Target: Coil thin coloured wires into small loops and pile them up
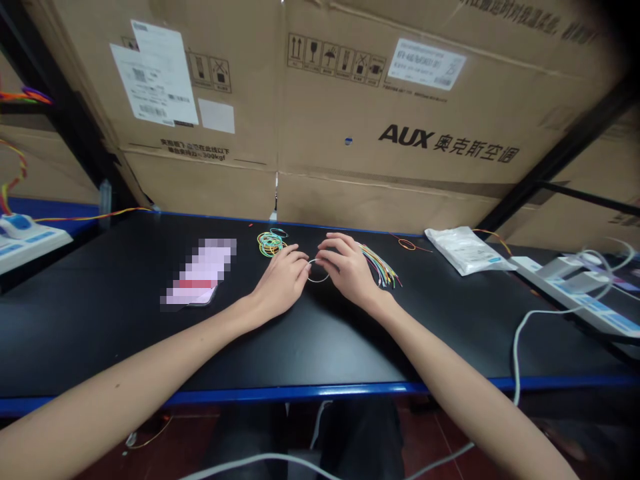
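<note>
A thin white wire [319,281], bent into a small loop, spans the gap between my two hands above the black table. My left hand [284,279] pinches it at the loop's left side, thumb against the fingertips. On the other side my right hand [350,268] has its fingers curled round the wire's right part; the exact grip is partly hidden. Just beyond my left hand lies a pile of coiled green and yellow wires [270,244]. A fanned bundle of loose coloured wires [383,265] lies right of my right hand, partly covered by it.
A blurred-out phone [203,273] lies at left. To the right are a small orange wire coil [407,245], a white plastic packet [465,249] and a power strip [575,293] with a trailing grey cable [516,347]. A large cardboard box [320,147] stands behind the table.
</note>
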Available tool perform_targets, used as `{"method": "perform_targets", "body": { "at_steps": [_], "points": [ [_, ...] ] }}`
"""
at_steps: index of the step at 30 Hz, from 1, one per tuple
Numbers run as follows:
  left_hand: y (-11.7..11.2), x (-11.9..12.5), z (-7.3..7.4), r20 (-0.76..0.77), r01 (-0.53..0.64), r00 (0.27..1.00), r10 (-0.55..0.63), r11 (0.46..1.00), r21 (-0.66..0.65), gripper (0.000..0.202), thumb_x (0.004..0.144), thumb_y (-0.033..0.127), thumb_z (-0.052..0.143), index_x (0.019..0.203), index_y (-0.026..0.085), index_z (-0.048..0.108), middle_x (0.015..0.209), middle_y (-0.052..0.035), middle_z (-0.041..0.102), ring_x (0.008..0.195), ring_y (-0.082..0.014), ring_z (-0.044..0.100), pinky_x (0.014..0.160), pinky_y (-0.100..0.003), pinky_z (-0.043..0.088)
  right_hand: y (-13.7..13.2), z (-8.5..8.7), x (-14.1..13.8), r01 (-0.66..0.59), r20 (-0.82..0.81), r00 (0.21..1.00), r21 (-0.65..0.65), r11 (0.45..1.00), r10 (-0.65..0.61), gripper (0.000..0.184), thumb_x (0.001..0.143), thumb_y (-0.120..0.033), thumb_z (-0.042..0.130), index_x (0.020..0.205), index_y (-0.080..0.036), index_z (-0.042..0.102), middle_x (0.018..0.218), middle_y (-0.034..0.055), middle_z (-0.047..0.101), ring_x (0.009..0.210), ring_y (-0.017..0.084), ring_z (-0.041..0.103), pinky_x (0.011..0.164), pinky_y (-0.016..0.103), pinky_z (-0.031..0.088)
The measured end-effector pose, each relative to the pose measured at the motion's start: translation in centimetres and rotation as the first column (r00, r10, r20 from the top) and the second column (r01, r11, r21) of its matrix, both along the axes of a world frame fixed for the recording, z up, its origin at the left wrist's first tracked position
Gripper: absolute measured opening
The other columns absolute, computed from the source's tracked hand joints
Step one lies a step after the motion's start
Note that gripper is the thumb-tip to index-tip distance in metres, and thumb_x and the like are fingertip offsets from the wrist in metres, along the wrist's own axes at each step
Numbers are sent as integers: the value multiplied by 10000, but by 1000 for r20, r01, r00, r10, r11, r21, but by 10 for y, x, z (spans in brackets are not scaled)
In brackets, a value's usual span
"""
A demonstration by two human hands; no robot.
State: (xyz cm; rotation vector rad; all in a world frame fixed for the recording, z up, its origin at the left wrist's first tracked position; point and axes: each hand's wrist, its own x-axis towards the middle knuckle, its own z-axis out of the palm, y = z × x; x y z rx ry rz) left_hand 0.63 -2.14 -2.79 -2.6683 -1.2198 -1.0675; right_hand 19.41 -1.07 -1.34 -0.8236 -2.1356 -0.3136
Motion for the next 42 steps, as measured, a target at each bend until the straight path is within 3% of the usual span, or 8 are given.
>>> {"method": "perform_targets", "body": {
  "at_steps": [5,8,13,22,31,36,42],
  "points": [
    [-4,-1,3,-49,-42,998,46,996,78,297,942,208,395,856,145,672,1111,-108,662,1265,-305,452,1082,-518,370,2,-2,0,-94,-45,995,-112,989,89,176,934,-214,501,898,-209,672,1011,77,658,1161,241,531,969,442,491],
    [-4,-1,3,-48,-47,998,50,997,55,301,939,197,382,846,154,666,1101,-106,666,1257,-299,461,1078,-528,372,2,-4,0,-108,-62,993,-166,980,98,157,932,-229,503,926,-200,657,1040,86,647,1153,239,536,982,448,483],
    [-2,0,3,-25,-34,999,33,999,-26,326,941,187,354,845,153,664,1073,-102,679,1227,-276,495,1069,-519,384,0,-4,0,-55,-60,997,-138,989,48,128,865,-253,611,979,-209,649,1139,102,614,1166,253,530,997,464,470],
    [-6,1,2,-36,-31,999,32,999,16,316,948,197,365,840,158,659,1082,-93,674,1241,-291,474,1073,-517,375,-1,1,0,-59,-66,996,-64,996,55,133,890,-215,575,871,-243,704,1002,64,659,1123,237,553,951,449,502],
    [-8,0,5,-89,-62,994,71,993,100,281,934,186,394,860,143,662,1108,-119,659,1268,-332,435,1066,-556,367,-1,-2,-1,-116,-118,989,-231,966,91,141,901,-219,558,881,-192,695,1015,75,663,1065,218,569,964,426,492],
    [-5,-2,5,-37,-66,997,68,997,48,291,926,182,391,827,157,663,1075,-114,668,1244,-323,459,1044,-551,397,-1,-3,0,-49,-64,997,-161,986,39,136,867,-244,610,985,-215,672,1129,97,622,1101,238,559,964,448,489],
    [-5,-1,4,-52,-60,997,61,998,33,291,929,182,388,831,157,661,1077,-102,669,1233,-304,477,1062,-524,389,0,-2,0,-68,-77,995,-80,994,62,83,854,-199,622,891,-229,690,999,69,668,1066,231,581,927,425,514]
  ]
}}
